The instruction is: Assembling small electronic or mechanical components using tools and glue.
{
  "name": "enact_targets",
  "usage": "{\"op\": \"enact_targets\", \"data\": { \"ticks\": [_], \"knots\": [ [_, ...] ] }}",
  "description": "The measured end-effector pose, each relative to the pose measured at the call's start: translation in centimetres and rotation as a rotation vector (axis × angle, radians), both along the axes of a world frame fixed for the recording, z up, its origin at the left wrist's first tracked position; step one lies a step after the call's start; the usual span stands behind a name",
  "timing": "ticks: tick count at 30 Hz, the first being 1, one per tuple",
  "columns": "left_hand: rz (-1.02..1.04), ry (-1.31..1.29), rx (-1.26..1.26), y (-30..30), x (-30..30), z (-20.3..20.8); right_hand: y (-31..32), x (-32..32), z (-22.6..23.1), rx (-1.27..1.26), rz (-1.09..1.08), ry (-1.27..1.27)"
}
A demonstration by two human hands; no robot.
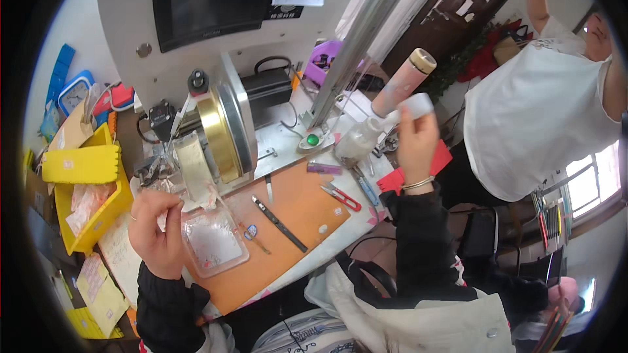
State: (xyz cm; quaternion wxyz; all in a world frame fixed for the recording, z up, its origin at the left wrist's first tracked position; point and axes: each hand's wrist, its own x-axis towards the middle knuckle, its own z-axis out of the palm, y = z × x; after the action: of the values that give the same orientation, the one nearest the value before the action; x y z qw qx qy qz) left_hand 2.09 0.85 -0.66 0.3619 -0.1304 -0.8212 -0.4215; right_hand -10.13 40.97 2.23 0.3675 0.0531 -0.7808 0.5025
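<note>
My right hand (418,147) is raised at the right of the workbench, its fingers closed on a white, smooth piece (420,103) whose kind I cannot make out. Just left of it stands a translucent squat bottle (356,144) with whitish contents at the bottom. My left hand (157,232) is held with thumb and fingers pinched; whatever is between them is hidden. It hovers beside a clear plastic box (216,242) with tiny bits in it. Above that box is a machine with a gold wheel (219,137) and a pale chute-like strip (195,167).
On the orange mat (297,199) lie a black utility knife (279,223) and red-handled snips (341,197). A pink tumbler (404,82) stands behind the bottle. A yellow bin (98,222) holds bags at left. At right stands another person in a white shirt (536,117).
</note>
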Motion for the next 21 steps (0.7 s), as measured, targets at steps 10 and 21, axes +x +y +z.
{"op": "enact_targets", "data": {
  "ticks": [10, 21],
  "knots": [
    [-0.003, 0.053, -0.005, 0.1, 0.3, -0.7, -0.9, 7.1, -4.4, -0.017, -0.076, -0.177],
    [0.003, 0.008, 0.142, -1.6, -1.0, -3.1, -3.7, 15.2, -7.9, 0.413, 0.103, -0.102]
  ]
}}
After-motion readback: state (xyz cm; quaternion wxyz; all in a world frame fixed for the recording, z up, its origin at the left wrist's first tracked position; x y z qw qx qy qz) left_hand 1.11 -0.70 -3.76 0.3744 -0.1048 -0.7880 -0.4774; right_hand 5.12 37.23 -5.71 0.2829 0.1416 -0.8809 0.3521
